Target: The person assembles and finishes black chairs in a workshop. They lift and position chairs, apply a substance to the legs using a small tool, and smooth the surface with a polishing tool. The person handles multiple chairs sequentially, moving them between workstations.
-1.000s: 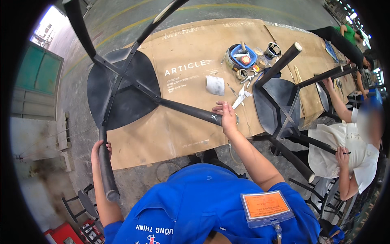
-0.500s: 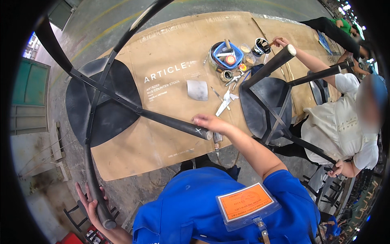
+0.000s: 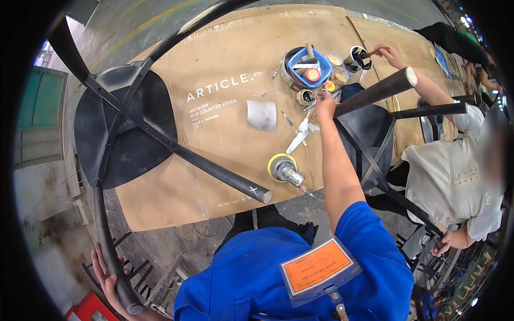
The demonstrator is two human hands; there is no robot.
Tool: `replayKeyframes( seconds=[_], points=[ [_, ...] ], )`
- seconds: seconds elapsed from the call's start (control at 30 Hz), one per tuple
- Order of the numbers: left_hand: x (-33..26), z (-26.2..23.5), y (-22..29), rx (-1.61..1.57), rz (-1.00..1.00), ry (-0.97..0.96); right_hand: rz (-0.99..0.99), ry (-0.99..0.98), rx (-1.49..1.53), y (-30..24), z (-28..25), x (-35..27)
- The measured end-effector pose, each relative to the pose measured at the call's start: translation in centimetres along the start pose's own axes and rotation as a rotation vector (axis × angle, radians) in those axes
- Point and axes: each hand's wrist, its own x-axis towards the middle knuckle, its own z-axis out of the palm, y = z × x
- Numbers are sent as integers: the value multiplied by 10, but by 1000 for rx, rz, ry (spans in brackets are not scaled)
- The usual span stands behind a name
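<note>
A black stool (image 3: 126, 123) lies upside down at the left of the cardboard-covered table, its legs in the air. My left hand (image 3: 110, 278) wraps a near leg close to its tip, thumb on one side and fingers behind. Another leg, chalk-marked with a cross, points toward my body. My right arm stretches over the table, and my right hand (image 3: 324, 106) closes on a slim silver metal tool (image 3: 310, 106) beside an open jar (image 3: 305, 97). The fingers partly hide that tool. Nearer me lie a yellow-rimmed disc sander (image 3: 284, 169) and a whitish scraper blade (image 3: 297, 138).
A grey sandpaper sheet (image 3: 262, 115) lies mid-table. Beyond it stand a blue tub (image 3: 309, 67) of supplies and a black paint pot (image 3: 357, 60). At right, a co-worker (image 3: 447, 174) holds a brush over the pot and a leg of a second upturned stool (image 3: 367, 134).
My right hand has left the cross-marked leg and reached forward to the tools, uncovering the sander. My left hand stays at its leg. The co-worker's brush remains at the pot.
</note>
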Motion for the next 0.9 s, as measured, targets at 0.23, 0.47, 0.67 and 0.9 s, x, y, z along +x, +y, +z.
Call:
replayKeyframes(
  seconds=[0.23, 0.47, 0.67, 0.9],
  points=[
    [4, -17, -9, -73, 27, 11, 50, 113, 110, -8, 8, 33],
    [3, -17, -3, 29, -27, 130, 241, 389, 50, -10, 24, 99],
    [3, -29, -4, 20, -58, 104, 182, 334, -131, 2, 43, 169],
    [7, -59, -1, 106, -317, 147, 351, -13, -302, 3, 43, 233]
  ],
)
